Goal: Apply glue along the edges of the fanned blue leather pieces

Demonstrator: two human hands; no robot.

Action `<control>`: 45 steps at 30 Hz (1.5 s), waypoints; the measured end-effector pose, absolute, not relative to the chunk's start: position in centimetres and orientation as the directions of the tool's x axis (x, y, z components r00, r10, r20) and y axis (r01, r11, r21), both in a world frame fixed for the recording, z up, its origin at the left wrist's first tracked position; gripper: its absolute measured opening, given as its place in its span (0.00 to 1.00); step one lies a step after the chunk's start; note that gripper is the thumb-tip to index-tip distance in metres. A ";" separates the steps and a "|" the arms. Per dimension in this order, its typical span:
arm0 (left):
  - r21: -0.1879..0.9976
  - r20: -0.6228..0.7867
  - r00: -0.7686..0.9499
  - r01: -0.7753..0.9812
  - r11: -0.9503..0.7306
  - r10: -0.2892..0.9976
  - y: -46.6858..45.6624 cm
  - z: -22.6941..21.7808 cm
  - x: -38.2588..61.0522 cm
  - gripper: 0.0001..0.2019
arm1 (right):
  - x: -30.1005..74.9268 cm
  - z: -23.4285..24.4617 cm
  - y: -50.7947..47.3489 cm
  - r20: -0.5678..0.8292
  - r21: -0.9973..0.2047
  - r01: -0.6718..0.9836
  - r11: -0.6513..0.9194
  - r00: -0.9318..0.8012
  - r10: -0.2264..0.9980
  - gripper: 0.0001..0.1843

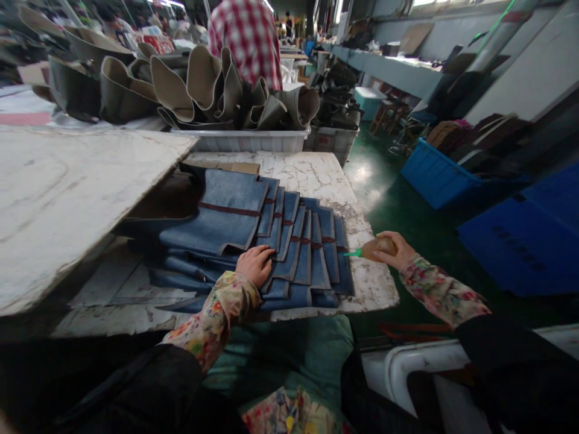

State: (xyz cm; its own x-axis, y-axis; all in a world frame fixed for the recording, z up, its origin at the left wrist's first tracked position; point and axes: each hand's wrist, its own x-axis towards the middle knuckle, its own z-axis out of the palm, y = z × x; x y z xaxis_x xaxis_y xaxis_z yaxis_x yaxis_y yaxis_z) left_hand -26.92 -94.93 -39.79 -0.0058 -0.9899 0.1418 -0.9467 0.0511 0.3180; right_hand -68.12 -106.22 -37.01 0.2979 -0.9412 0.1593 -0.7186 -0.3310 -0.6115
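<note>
Several blue leather-like panels (235, 196) with grey edges lie overlapped like a fan on a white worktable, dark red strips crossing them. My left hand (256, 265) rests on the panels near their front side, palm down with fingers lying flat. To the right, my right hand (398, 252) is wrapped round a squeeze bottle (379, 248), brownish, that looks like a glue bottle. Its thin green nozzle (353, 253) points left, at the edge of the rightmost panel. Whether the tip touches that panel I cannot tell.
A raised white board (90, 193) overhangs the left part of the worktable (375, 283). Behind stands a pale crate (253, 141) with dark curled pieces (203, 84). A person in a checked shirt (246, 39) is beyond it. Blue bins (438, 175) stand on the floor at right.
</note>
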 end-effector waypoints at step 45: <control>0.365 0.177 -0.015 -0.928 0.080 -0.984 -96.0 -40.0 -25.3 0.17 | -63.4 -38.3 -117.5 0.308 -0.611 -0.754 -0.241 0.055 -0.950 0.37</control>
State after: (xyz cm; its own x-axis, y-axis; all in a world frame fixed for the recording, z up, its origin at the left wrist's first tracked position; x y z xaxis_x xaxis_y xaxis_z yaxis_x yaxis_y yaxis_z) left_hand -25.26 -95.96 -40.04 -0.0150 -0.9841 0.1767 -0.9278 0.0797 0.3646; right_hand -63.37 -117.46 -38.34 0.0549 -0.9498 0.3079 -0.7543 -0.2415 -0.6105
